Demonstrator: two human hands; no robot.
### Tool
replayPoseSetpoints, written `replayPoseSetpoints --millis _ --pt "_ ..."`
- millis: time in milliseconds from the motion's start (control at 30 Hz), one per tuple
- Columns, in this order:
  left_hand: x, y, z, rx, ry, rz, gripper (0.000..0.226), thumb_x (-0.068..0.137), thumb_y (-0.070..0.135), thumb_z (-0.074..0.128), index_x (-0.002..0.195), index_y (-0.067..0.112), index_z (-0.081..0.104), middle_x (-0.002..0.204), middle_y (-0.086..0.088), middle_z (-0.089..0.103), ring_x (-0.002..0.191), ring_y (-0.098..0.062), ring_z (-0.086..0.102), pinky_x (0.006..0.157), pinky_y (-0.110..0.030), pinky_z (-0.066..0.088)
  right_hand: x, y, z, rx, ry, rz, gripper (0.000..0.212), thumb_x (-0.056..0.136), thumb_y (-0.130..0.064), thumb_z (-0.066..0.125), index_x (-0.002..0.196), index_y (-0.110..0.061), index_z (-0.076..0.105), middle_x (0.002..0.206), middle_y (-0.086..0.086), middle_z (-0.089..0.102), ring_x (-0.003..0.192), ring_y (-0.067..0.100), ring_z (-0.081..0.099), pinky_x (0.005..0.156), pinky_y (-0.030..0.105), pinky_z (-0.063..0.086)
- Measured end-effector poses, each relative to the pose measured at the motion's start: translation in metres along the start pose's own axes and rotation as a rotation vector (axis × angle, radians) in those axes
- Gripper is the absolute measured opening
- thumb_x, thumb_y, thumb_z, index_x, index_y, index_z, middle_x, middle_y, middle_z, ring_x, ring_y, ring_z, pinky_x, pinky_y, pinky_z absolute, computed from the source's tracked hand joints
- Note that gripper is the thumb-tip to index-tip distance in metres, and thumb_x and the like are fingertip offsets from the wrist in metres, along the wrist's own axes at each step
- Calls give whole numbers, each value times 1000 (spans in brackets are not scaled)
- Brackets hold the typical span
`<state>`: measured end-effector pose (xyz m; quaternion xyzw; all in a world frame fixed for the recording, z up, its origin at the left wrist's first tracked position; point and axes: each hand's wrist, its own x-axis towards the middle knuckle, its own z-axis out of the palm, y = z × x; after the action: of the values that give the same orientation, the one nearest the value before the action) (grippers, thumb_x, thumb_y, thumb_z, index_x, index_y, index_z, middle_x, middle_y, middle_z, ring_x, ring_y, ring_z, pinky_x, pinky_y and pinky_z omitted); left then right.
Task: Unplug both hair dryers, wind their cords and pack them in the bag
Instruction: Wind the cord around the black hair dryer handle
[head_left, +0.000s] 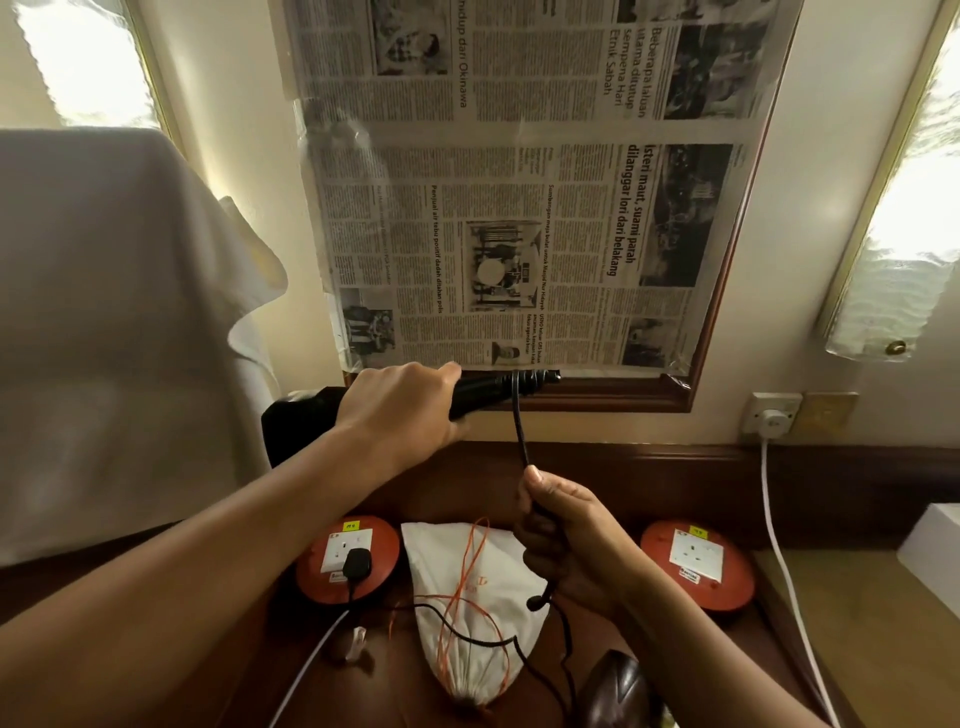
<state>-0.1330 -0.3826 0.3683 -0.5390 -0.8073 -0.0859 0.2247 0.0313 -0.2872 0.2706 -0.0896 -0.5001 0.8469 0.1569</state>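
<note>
Left hand (400, 402) raised, arm extended, fingers wrapped in a grip; right hand (563, 535) lower, fingers closed in a fist-like hold

Hair dryer (322, 415): body mostly hidden behind the left hand (400, 405) and forearm, only handle end w/ cord wraps shows. Cord (522, 441) below the dryer vanishes inside the right hand (566, 540) grip; its plug can't be seen. Dark rounded object (618, 691), below-right of the dryer, cut off by the bottom edge (can't tell what it is). White bag (467, 587) under the dryer: logo too faint to read. Labels on the red socket discs (696, 566) too small to read. White cable (789, 571) runs off the bottom edge.
</note>
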Motion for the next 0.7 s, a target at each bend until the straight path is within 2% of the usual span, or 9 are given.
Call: replayPoseSetpoints --millis 133,267,400,533,633,700 --pt "-2 -2 -2 -21 17 -2 36 89 46 58 117 24 54 91 0 67 81 -21 64 64 -30 41 0 3 -6 21 -15 -41 29 97 -17 43 78 -8 63 57 -1 30 44 7 23 38 17 20" --pt "-2 -1 -3 -43 31 12 35 88 45 58 117 26 54 86 3 62 74 -17 59 61 -29 38 4 10 -6 -120 76 -84 31 97 -27 44 77 -7 58 53 3 23 40 10 20 39 19 19" --pt "-4 2 -3 -59 39 19 34 88 46 57 116 27 55 87 4 64 69 -14 51 60 -28 38 7 16 -13 -196 143 -99 39 91 -38 50 68 -7 54 45 -1 28 37 11 19 42 22 14" --pt "-6 5 -5 -91 17 35 35 88 46 56 117 28 54 91 2 66 75 -16 61 64 -30 48 10 18 -22 -204 117 -134 33 95 -29 48 73 -6 57 49 1 27 41 13 20 44 26 15" --pt "-7 5 -7 -90 14 40 35 88 47 56 117 28 54 91 3 66 76 -16 61 63 -29 48 12 11 -28 -244 131 -151 27 95 -25 47 81 -5 59 53 2 28 44 13 22 44 26 19" --pt "-8 6 -9 -99 9 55 35 88 47 56 118 28 54 92 3 66 74 -14 58 63 -28 47 16 5 -29 -335 197 -148 29 98 -26 45 83 -6 60 51 1 28 43 14 22 45 27 19"
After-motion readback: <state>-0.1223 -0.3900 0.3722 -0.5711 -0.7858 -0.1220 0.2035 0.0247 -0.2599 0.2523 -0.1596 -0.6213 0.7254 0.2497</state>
